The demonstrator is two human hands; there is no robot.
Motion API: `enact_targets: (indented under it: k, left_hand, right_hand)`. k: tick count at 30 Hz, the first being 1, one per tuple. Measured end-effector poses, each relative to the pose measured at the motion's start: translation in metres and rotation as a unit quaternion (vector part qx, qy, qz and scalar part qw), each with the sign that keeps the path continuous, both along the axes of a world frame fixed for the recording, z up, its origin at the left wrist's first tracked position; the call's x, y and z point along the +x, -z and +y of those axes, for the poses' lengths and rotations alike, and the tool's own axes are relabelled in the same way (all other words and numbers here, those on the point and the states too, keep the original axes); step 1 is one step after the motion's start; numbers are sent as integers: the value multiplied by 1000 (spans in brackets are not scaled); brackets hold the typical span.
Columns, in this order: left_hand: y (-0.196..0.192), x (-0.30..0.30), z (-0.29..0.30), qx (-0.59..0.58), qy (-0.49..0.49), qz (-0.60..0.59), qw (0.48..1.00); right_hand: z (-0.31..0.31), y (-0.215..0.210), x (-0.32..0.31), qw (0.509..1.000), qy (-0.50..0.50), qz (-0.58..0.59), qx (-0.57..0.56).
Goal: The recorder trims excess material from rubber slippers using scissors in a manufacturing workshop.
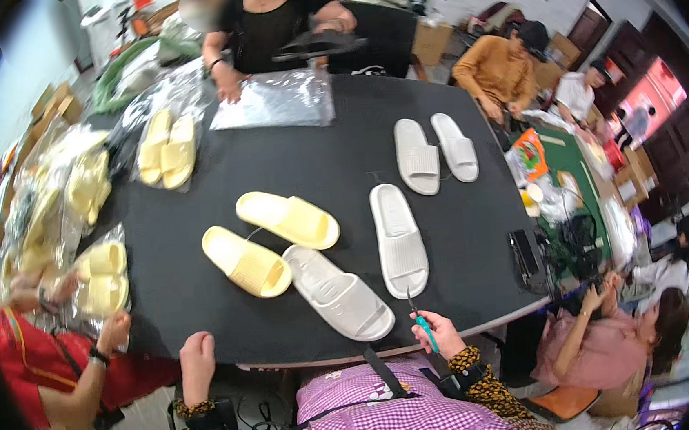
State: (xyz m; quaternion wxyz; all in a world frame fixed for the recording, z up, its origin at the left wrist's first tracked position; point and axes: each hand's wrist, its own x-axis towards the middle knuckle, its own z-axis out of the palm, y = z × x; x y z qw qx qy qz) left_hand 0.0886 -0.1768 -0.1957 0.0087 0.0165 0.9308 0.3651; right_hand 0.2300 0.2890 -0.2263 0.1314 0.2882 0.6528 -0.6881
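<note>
Nearby, ribbed foam slippers (339,293) (pale, matte)

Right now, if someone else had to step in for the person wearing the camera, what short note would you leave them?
Left hand: empty, resting on the edge of the black table.
Right hand: holds small teal-handled snips, tips up.
Nearest: two white slides lying loose just ahead; two yellow slides to their left; another white pair farther back.
Done: several yellow pairs already in clear bags on the left.
Left: the loose slides are not bagged.
</note>
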Motion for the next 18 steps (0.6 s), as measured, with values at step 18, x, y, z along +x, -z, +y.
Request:
enact_targets:
  k: [18]
  left_hand:
    - [70,-95,300,181,361,-230,886]
  right_hand:
    - [21,29,8,994,57,66,-68]
